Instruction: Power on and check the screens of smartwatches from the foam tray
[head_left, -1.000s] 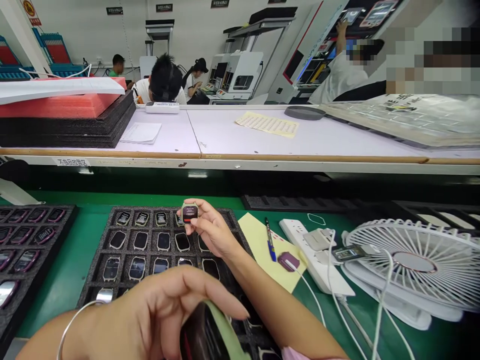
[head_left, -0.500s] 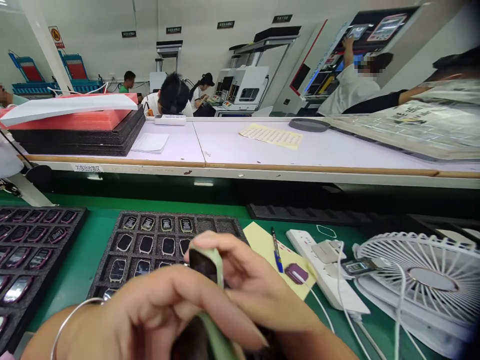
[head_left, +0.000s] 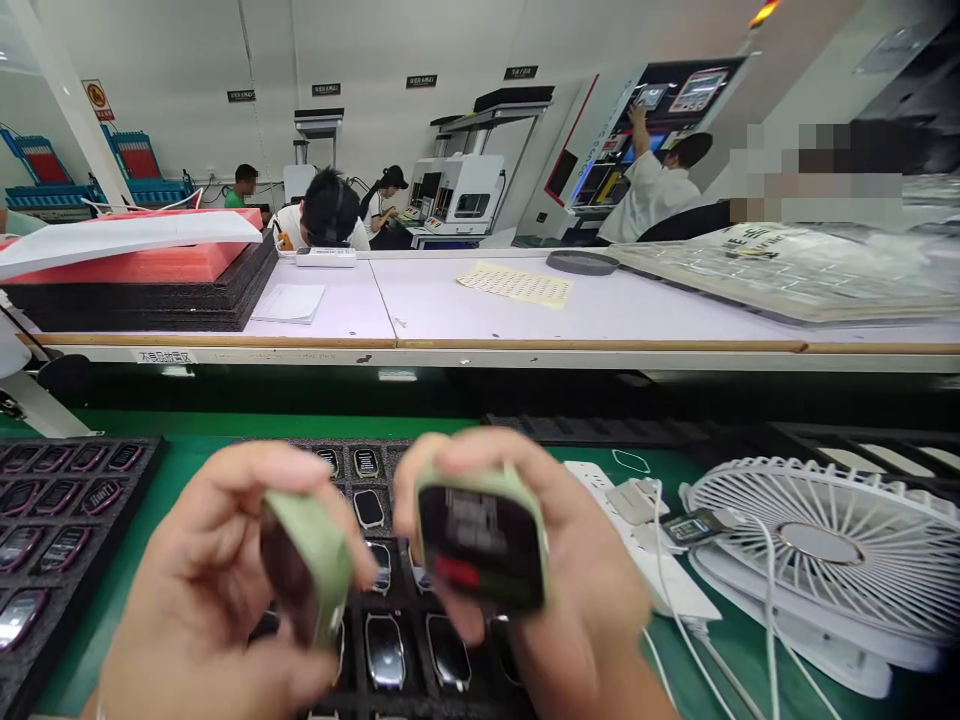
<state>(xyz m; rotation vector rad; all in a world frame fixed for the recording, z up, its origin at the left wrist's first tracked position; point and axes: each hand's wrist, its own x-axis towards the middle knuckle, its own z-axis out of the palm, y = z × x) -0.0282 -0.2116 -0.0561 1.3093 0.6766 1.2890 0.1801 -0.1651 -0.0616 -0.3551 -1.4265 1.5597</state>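
Note:
Between the fingers and thumb of my left hand (head_left: 202, 570) is a light green smartwatch body (head_left: 324, 560) without a strap, tilted so its dark face shows at a slant. My right hand (head_left: 581, 560) grips a second light green smartwatch (head_left: 480, 540) by its edges. Its screen faces me, lit with blurred white text and a red patch. Both watches are held apart, above a black foam tray (head_left: 416, 665) whose slots hold several smartwatches with black screens. My hands cover much of that tray.
At the left lies another foam tray (head_left: 105, 560) of purple-rimmed watches. On the right are a white power strip (head_left: 686, 590) with cables and a white fan (head_left: 817, 545). A raised shelf (head_left: 450, 320) runs across behind, bearing foam sheets (head_left: 142, 295). Several people are beyond it.
My hands have moved apart, the left one leftward. The right hand's watch has turned so its lit screen faces me. The camera view has shifted slightly.

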